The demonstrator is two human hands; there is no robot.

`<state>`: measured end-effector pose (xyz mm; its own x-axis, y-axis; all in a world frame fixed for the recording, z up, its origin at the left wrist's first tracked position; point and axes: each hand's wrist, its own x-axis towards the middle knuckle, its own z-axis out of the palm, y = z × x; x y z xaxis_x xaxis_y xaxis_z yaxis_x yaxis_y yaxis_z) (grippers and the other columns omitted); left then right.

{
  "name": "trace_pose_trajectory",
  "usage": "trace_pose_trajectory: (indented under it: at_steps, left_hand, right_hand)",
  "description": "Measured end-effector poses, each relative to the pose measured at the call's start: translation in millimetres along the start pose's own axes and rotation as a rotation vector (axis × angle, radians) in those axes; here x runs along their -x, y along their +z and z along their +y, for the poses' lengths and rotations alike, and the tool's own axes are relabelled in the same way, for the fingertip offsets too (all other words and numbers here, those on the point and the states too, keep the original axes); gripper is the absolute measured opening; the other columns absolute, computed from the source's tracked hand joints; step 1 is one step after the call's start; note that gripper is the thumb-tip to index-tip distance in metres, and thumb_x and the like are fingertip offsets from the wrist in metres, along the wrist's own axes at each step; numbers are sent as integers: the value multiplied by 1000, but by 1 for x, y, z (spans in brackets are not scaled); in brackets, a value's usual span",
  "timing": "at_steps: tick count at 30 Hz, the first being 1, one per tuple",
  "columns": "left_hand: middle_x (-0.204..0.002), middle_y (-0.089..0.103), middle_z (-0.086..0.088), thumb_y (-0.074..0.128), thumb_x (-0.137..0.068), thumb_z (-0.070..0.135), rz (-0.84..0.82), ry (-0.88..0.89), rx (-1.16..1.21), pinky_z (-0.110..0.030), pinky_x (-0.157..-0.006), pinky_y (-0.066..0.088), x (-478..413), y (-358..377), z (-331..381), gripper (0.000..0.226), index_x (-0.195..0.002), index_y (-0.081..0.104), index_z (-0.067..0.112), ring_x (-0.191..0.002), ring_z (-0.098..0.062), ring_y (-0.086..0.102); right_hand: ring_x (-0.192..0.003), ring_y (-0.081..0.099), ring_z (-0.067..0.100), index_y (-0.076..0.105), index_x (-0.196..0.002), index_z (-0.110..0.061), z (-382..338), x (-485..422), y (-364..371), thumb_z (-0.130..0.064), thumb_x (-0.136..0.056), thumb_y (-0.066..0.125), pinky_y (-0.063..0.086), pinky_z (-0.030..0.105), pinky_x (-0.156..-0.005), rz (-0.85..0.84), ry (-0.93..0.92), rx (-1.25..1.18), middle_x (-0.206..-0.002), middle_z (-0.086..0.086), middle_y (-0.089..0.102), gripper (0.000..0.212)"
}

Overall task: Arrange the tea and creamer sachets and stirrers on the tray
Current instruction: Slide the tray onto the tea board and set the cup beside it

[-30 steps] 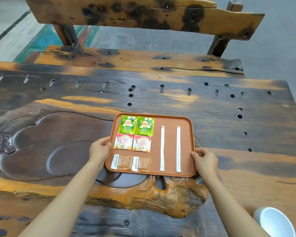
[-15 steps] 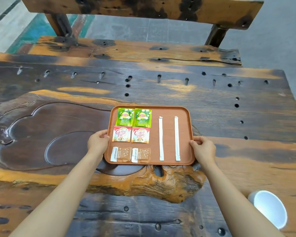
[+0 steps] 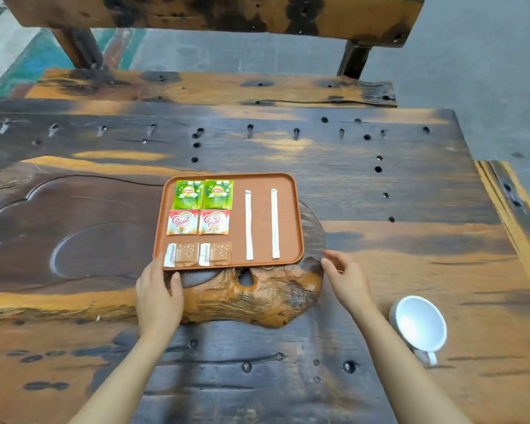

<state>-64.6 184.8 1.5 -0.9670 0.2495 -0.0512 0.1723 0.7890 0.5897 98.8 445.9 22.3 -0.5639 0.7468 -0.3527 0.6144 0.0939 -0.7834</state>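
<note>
A brown tray [image 3: 291,215] lies flat on the carved wooden table. On it two green tea sachets [image 3: 203,194] sit at the far left, two red and white creamer sachets [image 3: 198,222] below them, and two brown sugar sachets [image 3: 198,254] nearest me. Two white wrapped stirrers [image 3: 262,224] lie parallel on the tray's right half. My left hand [image 3: 158,293] is just below the tray's near left corner, fingers apart, its fingertips close to the rim. My right hand [image 3: 344,278] hovers off the near right corner, open and holding nothing.
A white cup [image 3: 419,325] lies on its side at the right, near my right forearm. A wooden bench [image 3: 211,87] stands beyond the table's far edge. A raised carved orange root section [image 3: 257,295] bulges under the tray's near edge.
Both hands have let go of the tray's sides and drawn back toward me. The tray now rests on the table with its contents in the same places.
</note>
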Motion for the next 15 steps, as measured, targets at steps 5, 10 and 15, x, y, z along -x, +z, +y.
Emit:
trace_pose_trajectory:
  at_steps: [5,10,15]
  left_hand:
    - [-157,15,-5,42,-94,28,-200,129,-123,-41,-115,15,99,31,-5,55,-145,24,15,-143,-23,15]
    - [-154,17,-8,2,-90,57,-409,209,-456,-37,-113,2,135,65,-25,73,-145,24,14,-142,-20,13]
    - [-154,23,-14,-3,-84,64,-460,190,-542,-43,-114,-2,141,81,-36,84,-144,28,13,-142,-29,16]
  right_hand:
    - [-105,60,28,61,-113,-7,64,68,-40,-16,-87,58,46,40,-94,187,0,137,-111,12,68,28]
    - [-97,53,37,57,-106,0,110,102,-72,-8,-82,62,42,41,-83,532,16,211,-103,22,59,26]
    - [-106,46,44,48,-116,8,141,107,-85,-13,-82,65,42,48,-85,519,217,208,-113,31,47,44]
